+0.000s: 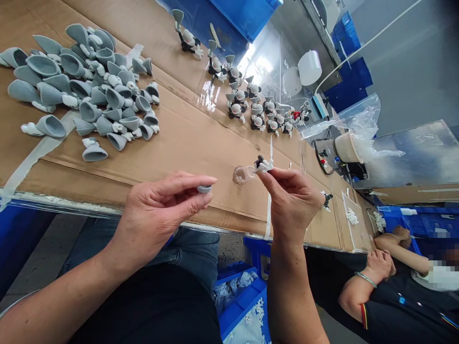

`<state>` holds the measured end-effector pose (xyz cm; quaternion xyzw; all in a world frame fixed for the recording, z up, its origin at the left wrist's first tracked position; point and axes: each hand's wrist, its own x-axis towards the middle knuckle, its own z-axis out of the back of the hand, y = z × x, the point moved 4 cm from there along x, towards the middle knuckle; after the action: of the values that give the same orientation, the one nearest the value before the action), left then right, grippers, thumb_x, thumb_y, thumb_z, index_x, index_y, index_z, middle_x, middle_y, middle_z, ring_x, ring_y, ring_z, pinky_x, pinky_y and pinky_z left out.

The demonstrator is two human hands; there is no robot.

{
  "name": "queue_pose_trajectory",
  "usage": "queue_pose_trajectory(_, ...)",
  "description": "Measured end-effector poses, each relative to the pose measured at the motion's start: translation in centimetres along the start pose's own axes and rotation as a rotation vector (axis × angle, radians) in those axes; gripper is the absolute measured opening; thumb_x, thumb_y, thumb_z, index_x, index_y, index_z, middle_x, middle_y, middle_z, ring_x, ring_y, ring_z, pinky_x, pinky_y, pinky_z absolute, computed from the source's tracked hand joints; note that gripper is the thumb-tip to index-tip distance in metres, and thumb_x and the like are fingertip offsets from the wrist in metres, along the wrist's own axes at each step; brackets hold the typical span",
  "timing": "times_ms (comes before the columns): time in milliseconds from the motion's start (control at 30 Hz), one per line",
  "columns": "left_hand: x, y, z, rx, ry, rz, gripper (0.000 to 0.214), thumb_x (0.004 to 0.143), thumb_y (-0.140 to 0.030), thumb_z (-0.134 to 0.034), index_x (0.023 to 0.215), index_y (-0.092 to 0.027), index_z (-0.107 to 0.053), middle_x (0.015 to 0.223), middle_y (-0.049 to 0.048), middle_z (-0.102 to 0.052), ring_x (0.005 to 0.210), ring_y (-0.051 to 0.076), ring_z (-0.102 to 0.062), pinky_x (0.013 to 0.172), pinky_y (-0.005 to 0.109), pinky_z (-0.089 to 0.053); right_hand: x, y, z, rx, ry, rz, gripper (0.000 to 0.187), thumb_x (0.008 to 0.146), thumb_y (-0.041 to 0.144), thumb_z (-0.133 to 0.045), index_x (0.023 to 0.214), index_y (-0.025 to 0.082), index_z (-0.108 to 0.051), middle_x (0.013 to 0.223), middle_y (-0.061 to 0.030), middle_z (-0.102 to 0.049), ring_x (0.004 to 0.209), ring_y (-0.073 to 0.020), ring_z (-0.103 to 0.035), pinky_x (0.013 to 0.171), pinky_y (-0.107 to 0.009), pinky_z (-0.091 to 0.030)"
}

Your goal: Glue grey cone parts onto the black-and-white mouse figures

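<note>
My left hand [158,205] is closed, pinching a grey piece [204,189] between thumb and fingertips; most of it is hidden by the fingers. In my right hand [292,200] a small black-and-white figurine [265,165] is gripped, its white hand pointing up and away. The two hands are apart, over the front part of the cardboard-covered table [186,148]. Just left of the figurine lies a small clear cup [241,176]. A large heap of grey cone-shaped parts with white glove-like ends [114,98] spreads over the table's left side.
Several figurines with grey parts [257,123] stand in rows at the back. Behind them are a blue bin [247,14] and a white container [310,68]. A co-worker's arms [373,267] rest at the right, near small white parts [352,216]. Below the table sits a blue crate [238,298].
</note>
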<state>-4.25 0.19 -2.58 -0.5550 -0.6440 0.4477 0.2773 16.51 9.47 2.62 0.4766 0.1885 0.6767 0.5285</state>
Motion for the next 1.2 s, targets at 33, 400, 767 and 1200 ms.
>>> queue_pose_trajectory(33, 0.0, 0.0, 0.0, 0.005, -0.002, -0.002, 0.021, 0.078, -0.019, -0.083, 0.095, -0.03, -0.084, 0.088, -0.0013, -0.073, 0.076, 0.011, -0.06, 0.067, 0.017, -0.05, 0.0, 0.0, 0.0, 0.005, -0.003, 0.004, 0.013, 0.075, 0.02, -0.087, 0.082, 0.024, -0.077, 0.077, 0.0032, -0.076, 0.073, -0.016, -0.073, 0.071, -0.031, -0.061)
queue_pose_trajectory(400, 0.0, -0.1, 0.2, 0.017, 0.009, -0.026, 0.023, 0.078, -0.018, -0.083, 0.097, -0.031, -0.083, 0.09, -0.0017, -0.074, 0.075, 0.009, -0.061, 0.066, 0.015, -0.05, -0.2, -0.2, 0.0, -0.012, 0.013, -0.027, 0.011, 0.076, 0.024, -0.086, 0.082, 0.022, -0.077, 0.079, 0.0015, -0.075, 0.073, -0.0167, -0.071, 0.073, -0.033, -0.06)
queue_pose_trajectory(767, -0.1, 0.5, 0.6, -0.043, -0.024, 0.076, 0.019, 0.078, -0.031, -0.085, 0.097, -0.028, -0.082, 0.084, 0.001, -0.079, 0.078, 0.016, -0.076, 0.076, 0.016, -0.06, -0.1, 0.0, 1.9, 0.479, -0.056, -0.357, 0.029, 0.073, 0.033, -0.087, 0.099, 0.027, -0.076, 0.094, 0.0021, -0.074, 0.072, -0.0116, -0.065, 0.07, -0.026, -0.057)
queue_pose_trajectory(1200, -1.6, 2.3, -1.7, -0.237, 0.017, 0.319, 0.025, 0.068, -0.028, -0.093, 0.091, -0.026, -0.084, 0.094, 0.0065, -0.082, 0.078, 0.02, -0.079, 0.078, 0.02, -0.062, -6.8, 2.2, 2.5, 0.874, -0.092, -0.69, 0.025, 0.066, 0.029, -0.096, 0.087, 0.028, -0.083, 0.085, -0.001, -0.076, 0.069, -0.0117, -0.069, 0.066, -0.019, -0.062)
